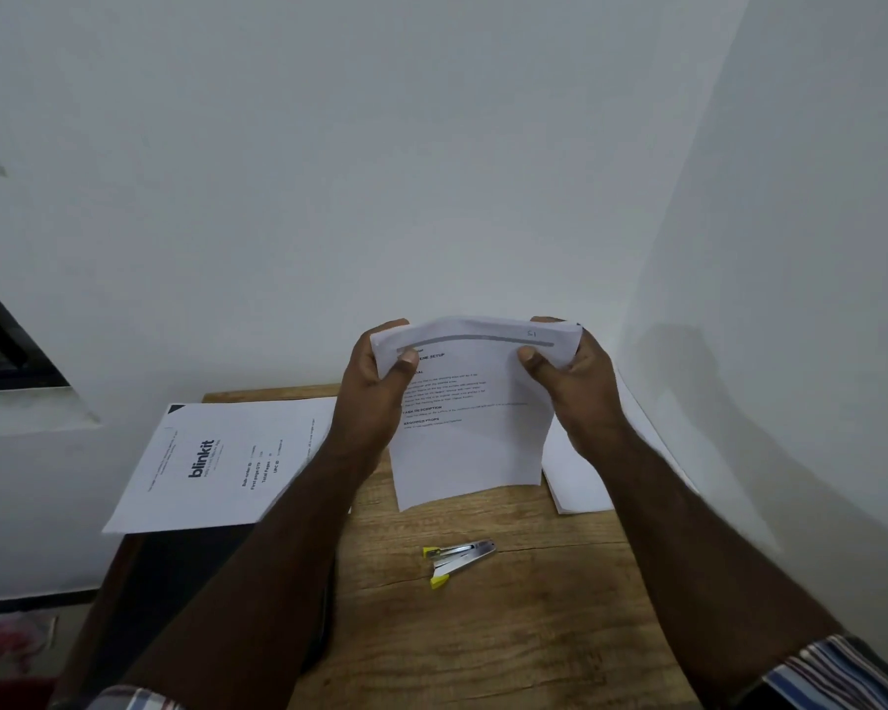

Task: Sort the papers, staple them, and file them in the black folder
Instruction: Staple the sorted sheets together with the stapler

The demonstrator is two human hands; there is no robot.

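Observation:
Both hands hold a small set of printed white papers upright above the wooden table. My left hand grips the top left corner, thumb on the front. At the top right corner my right hand grips the same way. The top edge of the papers curls forward. A sheet printed "blinkit" lies on the left, overhanging the table edge. Beneath it a black folder shows, partly hidden by my left forearm. A silver stapler with yellow tips lies open on the table.
Another stack of white papers lies at the right, behind my right hand. White walls meet in a corner just past the table. A dark window opening sits at the left.

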